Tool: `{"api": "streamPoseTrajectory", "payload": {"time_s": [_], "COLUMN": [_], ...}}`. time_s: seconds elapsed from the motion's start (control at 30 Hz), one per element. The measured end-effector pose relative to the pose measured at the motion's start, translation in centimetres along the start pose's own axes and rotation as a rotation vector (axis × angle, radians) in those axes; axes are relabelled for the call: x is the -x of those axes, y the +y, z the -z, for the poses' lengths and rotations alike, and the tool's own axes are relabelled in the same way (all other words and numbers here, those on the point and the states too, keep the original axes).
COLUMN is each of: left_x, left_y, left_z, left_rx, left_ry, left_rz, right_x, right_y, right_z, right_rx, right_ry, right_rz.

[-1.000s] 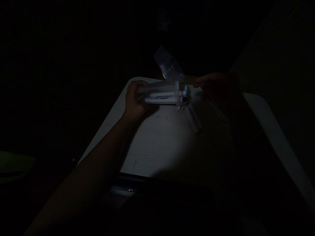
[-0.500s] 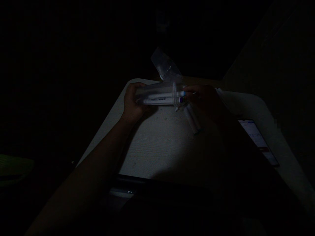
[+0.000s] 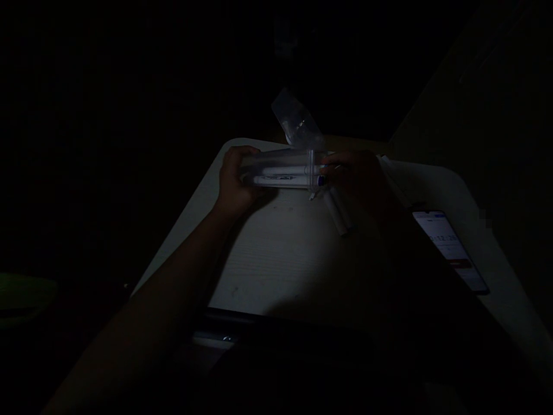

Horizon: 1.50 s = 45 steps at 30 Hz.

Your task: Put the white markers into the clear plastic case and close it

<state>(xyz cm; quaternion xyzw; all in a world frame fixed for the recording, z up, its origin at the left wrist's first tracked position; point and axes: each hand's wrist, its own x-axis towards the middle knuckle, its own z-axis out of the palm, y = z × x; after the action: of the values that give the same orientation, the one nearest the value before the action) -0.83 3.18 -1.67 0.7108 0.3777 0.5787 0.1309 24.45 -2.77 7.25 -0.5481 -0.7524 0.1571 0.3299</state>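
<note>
A clear plastic container (image 3: 276, 158) lies on its side above the far part of the white table (image 3: 259, 248), its rimmed mouth facing right. My left hand (image 3: 233, 180) is wrapped round its closed end. White markers (image 3: 283, 181) rest inside, one with a dark blue end poking past the rim. At the mouth, my right hand (image 3: 358, 176) has its fingers closed on the end of an upper marker; deep shadow hides part of the grip. Just below that hand, two loose pale markers (image 3: 334, 213) lie on the table.
Behind the container is a crumpled clear plastic piece (image 3: 298, 122), perhaps a bag or lid. A lit phone (image 3: 451, 253) lies at the right, beside my right forearm. Something green (image 3: 26, 294) shows at the far left. The surroundings are very dark.
The container has shifted slightly right and down with my left hand. My right fingers now cover the light blue marker end that showed before.
</note>
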Motion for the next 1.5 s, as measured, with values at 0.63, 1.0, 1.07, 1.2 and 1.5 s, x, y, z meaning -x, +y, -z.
{"api": "streamPoseTrajectory", "payload": {"time_s": [0.63, 1.0, 1.07, 1.2, 1.5], "left_x": [0.0, 0.1, 0.1, 0.0, 0.1], "left_y": [0.3, 0.3, 0.3, 0.3, 0.2], "left_z": [0.3, 0.2, 0.2, 0.2, 0.1], "left_rx": [0.065, 0.084, 0.091, 0.068, 0.063], "left_ry": [0.048, 0.048, 0.046, 0.041, 0.038], "left_rz": [0.090, 0.103, 0.091, 0.092, 0.111], "right_x": [2.7, 3.0, 2.5, 1.9, 1.6], "right_y": [-2.8, -4.0, -3.7, -3.6, -3.8], "right_z": [5.9, 5.6, 4.9, 3.5, 0.8], "right_rx": [-0.247, -0.233, -0.156, -0.140, -0.010], "right_ry": [0.423, 0.309, 0.241, 0.104, -0.037], "right_rz": [0.010, -0.001, 0.035, 0.018, 0.156]}}
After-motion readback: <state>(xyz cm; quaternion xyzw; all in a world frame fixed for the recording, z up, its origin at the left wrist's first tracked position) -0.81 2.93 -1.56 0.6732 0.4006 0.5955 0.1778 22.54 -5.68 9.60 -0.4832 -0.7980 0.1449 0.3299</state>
